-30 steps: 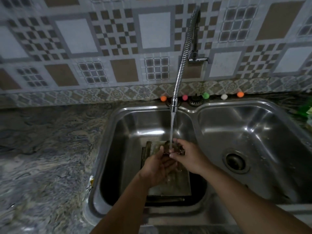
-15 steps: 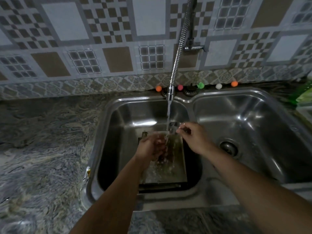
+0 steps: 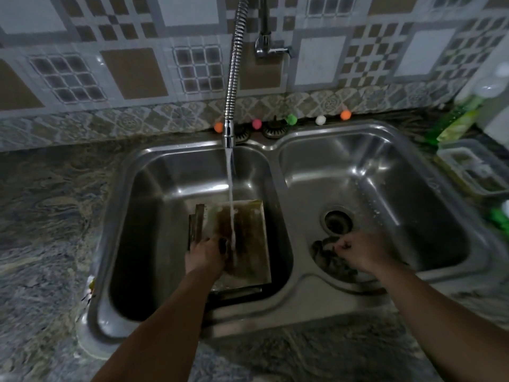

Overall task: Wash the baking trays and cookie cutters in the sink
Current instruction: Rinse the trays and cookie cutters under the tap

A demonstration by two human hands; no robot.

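Double steel sink set in a marbled countertop, patterned tile wall behind. Flexible coil faucet hangs over the L basin w/ water running, stream landing on the baking trays stacked flat in the L basin; top tray looks stained brown down the middle, a darker tray edge sticks out beneath at the near side. Left hand is in the L basin, resting on the near-left part of the top tray just beside the stream; fingers curled over smth small and dark, but can't tell what, or whether it's really gripped. Right hand is over in the R basin, near the drain, fingers bent down and pinching at a dark pile of cookie cutters lying on the basin floor; shapes too dim to make out. Small coloured balls sit in a row along the sink's back rim. Green bottle and a clear plastic container on the counter at far R.
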